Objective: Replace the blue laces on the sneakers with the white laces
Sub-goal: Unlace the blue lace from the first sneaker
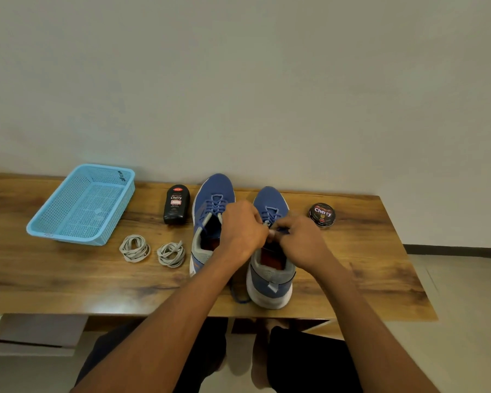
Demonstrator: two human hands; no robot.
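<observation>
On the desk (68,279) stood two blue sneakers (270,268). Over the right one, both hands, left hand (243,231) and right hand (301,242), pinched its blue lace (271,214) with curled fingers (262,222). Two white lace coils (134,248) lay leftward, near the front edge.

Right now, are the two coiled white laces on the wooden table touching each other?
Apart. The head view shows bare tabletop between the left coiled white lace and the right coiled white lace.
</observation>
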